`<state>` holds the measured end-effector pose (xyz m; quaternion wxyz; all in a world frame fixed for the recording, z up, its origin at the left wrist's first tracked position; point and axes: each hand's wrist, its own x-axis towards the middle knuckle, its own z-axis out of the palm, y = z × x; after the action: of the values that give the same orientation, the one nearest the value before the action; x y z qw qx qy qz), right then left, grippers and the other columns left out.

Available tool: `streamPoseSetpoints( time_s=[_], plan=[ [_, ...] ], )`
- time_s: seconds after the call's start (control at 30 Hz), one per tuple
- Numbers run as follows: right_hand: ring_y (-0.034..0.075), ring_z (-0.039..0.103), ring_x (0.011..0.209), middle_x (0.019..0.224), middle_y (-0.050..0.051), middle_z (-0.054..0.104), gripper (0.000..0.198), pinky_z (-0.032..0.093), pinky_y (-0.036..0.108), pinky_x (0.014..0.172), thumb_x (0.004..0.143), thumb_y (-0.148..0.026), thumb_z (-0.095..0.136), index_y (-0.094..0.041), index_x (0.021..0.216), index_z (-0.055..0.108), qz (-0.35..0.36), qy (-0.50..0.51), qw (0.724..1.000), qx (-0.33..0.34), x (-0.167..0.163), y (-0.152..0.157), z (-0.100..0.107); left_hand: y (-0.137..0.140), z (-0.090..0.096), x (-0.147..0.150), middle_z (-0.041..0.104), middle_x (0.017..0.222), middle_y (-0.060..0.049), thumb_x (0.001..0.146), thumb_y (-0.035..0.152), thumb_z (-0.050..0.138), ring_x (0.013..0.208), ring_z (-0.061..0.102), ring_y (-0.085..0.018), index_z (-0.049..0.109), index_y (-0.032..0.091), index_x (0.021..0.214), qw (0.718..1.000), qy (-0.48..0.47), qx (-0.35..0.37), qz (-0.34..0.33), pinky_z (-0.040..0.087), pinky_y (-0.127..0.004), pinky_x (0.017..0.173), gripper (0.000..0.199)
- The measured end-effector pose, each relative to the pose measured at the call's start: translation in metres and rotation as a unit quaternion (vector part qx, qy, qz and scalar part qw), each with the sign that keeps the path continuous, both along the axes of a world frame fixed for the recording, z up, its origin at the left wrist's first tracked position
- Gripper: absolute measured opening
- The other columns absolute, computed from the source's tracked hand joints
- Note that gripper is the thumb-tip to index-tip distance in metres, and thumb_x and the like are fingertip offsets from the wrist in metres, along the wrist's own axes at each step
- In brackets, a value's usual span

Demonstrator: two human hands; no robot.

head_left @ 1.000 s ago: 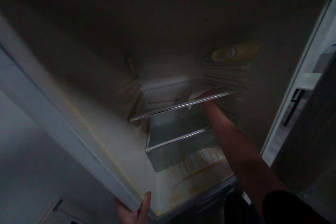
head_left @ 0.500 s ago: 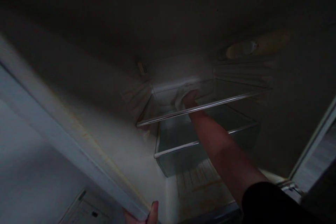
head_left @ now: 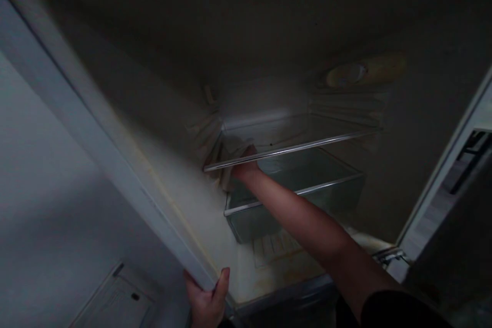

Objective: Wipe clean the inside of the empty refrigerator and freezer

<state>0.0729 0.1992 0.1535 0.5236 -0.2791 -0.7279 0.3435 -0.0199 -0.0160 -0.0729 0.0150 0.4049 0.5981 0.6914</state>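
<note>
The inside of a dim refrigerator (head_left: 154, 128) fills the view. My right hand (head_left: 246, 168) reaches in beneath the upper glass shelf (head_left: 292, 151), whose metal front trim crosses in front of it. Pressed under that hand is a pale cloth (head_left: 227, 177), close to the left inner wall; the fingers are partly hidden by cloth, trim and dim light. Below the wrist sits a lower glass shelf over a clear drawer (head_left: 253, 223). My left hand (head_left: 207, 297) grips the lower front edge of the refrigerator's left side, thumb on the inner face.
A yellowed lamp housing (head_left: 361, 70) is mounted on the right inner wall. Brownish stains mark the refrigerator floor (head_left: 277, 271). A hinge (head_left: 392, 259) juts out at the lower right. On the outer left side is a label panel (head_left: 119, 297).
My right hand has moved the cloth left and toward me, from the back of the shelf space to the left wall. My left hand keeps its grip; the view has shifted a little.
</note>
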Motion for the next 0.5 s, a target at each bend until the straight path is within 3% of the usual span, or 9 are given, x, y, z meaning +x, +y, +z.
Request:
streamPoseSetpoints(
  time_s=[0.13, 0.23, 0.33, 0.43, 0.5],
  plan=[
    [0.031, 0.066, 0.115, 0.104, 0.017, 0.076, 0.078, 0.050, 0.053, 0.101, 0.098, -0.042, 0.005, -0.013, 0.124, 0.072, 0.058, 0.135, 0.983, -0.106, 0.049, -0.067, -0.003, 0.002, 0.006, 0.003, 0.070, 0.088, -0.006, 0.064, 0.046, 0.084, 0.078, 0.071, -0.023, 0.055, 0.019, 0.105, 1.000, -0.009, 0.000, -0.010, 0.060, -0.035, 0.071, 0.057],
    [0.030, 0.067, 0.113, 0.111, 0.017, 0.074, 0.085, 0.052, 0.053, 0.101, 0.097, -0.050, -0.002, -0.016, 0.126, 0.070, 0.034, 0.223, 0.969, -0.105, 0.091, -0.094, -0.004, 0.002, 0.010, 0.005, 0.070, 0.091, -0.006, 0.065, 0.045, 0.083, 0.081, 0.071, -0.023, 0.056, 0.019, 0.107, 1.000, -0.004, -0.006, -0.014, 0.059, -0.036, 0.075, 0.056],
    [0.027, 0.068, 0.112, 0.111, 0.013, 0.073, 0.078, 0.051, 0.051, 0.104, 0.098, -0.055, 0.006, -0.023, 0.121, 0.072, -0.011, 0.338, 0.939, -0.066, 0.136, -0.082, -0.003, 0.001, 0.011, 0.006, 0.067, 0.087, -0.004, 0.066, 0.048, 0.083, 0.077, 0.068, -0.022, 0.056, 0.018, 0.107, 1.000, -0.002, -0.007, -0.026, 0.058, -0.035, 0.071, 0.057],
    [0.023, 0.068, 0.113, 0.108, 0.011, 0.073, 0.068, 0.048, 0.049, 0.108, 0.100, -0.047, 0.011, -0.025, 0.115, 0.074, -0.032, 0.483, 0.874, -0.047, 0.181, -0.045, 0.003, 0.000, 0.009, 0.007, 0.066, 0.090, -0.004, 0.069, 0.046, 0.082, 0.081, 0.068, -0.022, 0.055, 0.018, 0.112, 0.999, -0.011, -0.005, -0.042, 0.058, -0.034, 0.074, 0.058],
    [0.026, 0.068, 0.112, 0.109, 0.014, 0.072, 0.076, 0.049, 0.052, 0.104, 0.099, -0.048, 0.004, -0.023, 0.114, 0.074, -0.041, 0.508, 0.860, -0.032, 0.206, -0.018, 0.008, 0.000, 0.009, 0.007, 0.065, 0.092, -0.004, 0.071, 0.046, 0.082, 0.083, 0.067, -0.021, 0.053, 0.019, 0.115, 0.999, -0.017, 0.000, -0.045, 0.057, -0.034, 0.076, 0.059]
  ],
)
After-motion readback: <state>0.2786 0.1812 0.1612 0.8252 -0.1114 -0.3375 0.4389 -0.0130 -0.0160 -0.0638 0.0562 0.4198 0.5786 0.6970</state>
